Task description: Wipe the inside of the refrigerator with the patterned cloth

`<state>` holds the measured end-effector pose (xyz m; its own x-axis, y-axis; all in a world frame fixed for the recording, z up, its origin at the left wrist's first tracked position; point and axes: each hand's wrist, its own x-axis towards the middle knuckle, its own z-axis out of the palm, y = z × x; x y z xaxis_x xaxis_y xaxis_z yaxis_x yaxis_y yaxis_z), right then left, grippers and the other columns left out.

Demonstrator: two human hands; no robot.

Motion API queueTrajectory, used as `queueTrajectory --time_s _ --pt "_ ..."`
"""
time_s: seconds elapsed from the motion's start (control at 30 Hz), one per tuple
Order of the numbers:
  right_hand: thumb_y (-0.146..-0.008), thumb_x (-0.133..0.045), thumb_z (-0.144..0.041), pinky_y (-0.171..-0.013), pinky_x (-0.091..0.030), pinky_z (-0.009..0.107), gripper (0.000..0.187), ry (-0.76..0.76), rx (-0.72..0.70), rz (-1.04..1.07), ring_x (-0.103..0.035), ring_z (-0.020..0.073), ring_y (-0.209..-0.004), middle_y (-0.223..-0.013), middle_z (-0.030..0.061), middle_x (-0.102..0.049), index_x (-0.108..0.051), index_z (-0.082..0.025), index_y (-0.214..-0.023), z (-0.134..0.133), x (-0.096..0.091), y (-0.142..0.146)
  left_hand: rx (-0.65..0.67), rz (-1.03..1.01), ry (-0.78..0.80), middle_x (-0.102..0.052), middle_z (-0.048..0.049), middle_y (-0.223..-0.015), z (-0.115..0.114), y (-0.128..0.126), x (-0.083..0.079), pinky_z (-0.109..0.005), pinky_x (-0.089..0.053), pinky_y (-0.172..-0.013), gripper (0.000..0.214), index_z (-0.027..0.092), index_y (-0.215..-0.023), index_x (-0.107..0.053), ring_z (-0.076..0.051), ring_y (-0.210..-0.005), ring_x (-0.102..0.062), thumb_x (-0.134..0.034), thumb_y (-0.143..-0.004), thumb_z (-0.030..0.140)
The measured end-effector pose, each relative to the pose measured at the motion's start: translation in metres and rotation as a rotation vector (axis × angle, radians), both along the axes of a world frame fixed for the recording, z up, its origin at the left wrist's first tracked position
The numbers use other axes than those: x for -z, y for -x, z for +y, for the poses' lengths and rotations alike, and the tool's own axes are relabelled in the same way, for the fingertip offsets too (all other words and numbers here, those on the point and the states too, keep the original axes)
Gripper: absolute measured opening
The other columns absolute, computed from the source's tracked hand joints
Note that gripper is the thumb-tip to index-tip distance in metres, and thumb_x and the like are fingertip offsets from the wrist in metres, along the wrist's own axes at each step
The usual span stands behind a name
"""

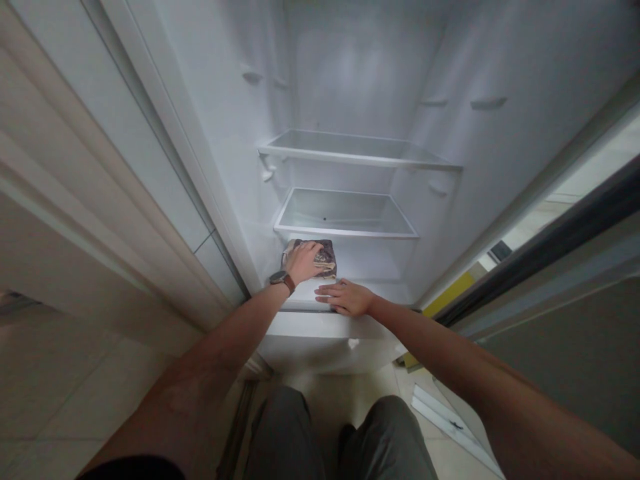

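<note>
A dark patterned folded cloth (327, 254) with pale edges lies at the left of the refrigerator's bottom surface (373, 267). My left hand (304, 261), with a watch on its wrist, is on top of it, fingers curved over the cloth and gripping it. Beside it, closer to me, my right hand (349, 297) rests palm down at the front of the bottom surface. Its fingers are stretched out toward the left and hold nothing. The cloth's underside is hidden.
Above the cloth sit a lower glass shelf (346, 234) and an upper glass shelf (360, 157), both with white rims. An open door (565, 267) stands at the right, and a white-framed panel (453, 423) lies on the floor. A wall edge (100, 200) is close at the left.
</note>
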<state>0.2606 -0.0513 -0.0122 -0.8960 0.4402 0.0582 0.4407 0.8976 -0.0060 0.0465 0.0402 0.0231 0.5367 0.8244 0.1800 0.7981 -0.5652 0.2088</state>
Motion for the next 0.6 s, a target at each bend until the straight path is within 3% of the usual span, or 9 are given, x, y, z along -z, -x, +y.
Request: queueTrajectory --time_s 0.13,0.3,0.47,0.6 --pt "-0.102 -0.042 -0.023 -0.101 -0.037 0.040 0.049 -0.037 -0.008 0.007 -0.037 0.0220 -0.148 -0.158 0.0141 -0.043 -0.046 -0.017 -0.150 0.001 0.002 0.000 -0.064 0.090 0.195 -0.023 -0.0061 -0.169 0.021 -0.015 0.013 -0.073 -0.012 -0.115 0.094 0.041 -0.159 -0.031 -0.047 -0.154 -0.009 -0.051 -0.079 0.086" --pt "-0.100 -0.045 -0.025 -0.099 -0.037 0.040 0.050 -0.003 -0.008 0.038 -0.039 0.0221 -0.146 -0.158 0.0139 -0.044 -0.047 -0.017 -0.150 0.001 -0.001 0.000 -0.077 0.158 0.328 -0.004 -0.0010 -0.172 0.038 -0.011 0.021 -0.077 0.000 -0.114 0.107 0.048 -0.161 -0.015 -0.044 -0.155 0.008 -0.044 -0.070 0.096" --pt "-0.095 -0.050 -0.025 -0.102 -0.037 0.042 0.057 0.071 0.000 0.067 -0.038 0.0243 -0.147 -0.159 0.0131 -0.042 -0.045 -0.020 -0.151 0.002 -0.005 -0.002 -0.090 0.176 0.353 0.002 -0.0011 -0.172 0.069 -0.015 0.022 -0.077 0.003 -0.114 0.119 0.045 -0.163 -0.010 -0.044 -0.154 0.012 -0.050 -0.064 0.097" --pt "-0.096 -0.050 -0.027 -0.104 -0.036 0.042 0.060 0.090 0.029 0.079 -0.037 0.0243 -0.147 -0.161 0.0135 -0.039 -0.040 -0.020 -0.155 0.001 -0.007 -0.002 -0.119 0.194 0.328 -0.016 -0.0086 -0.171 0.104 -0.024 0.025 -0.076 -0.001 -0.115 0.122 0.037 -0.163 -0.020 -0.048 -0.154 -0.003 -0.052 -0.062 0.097"
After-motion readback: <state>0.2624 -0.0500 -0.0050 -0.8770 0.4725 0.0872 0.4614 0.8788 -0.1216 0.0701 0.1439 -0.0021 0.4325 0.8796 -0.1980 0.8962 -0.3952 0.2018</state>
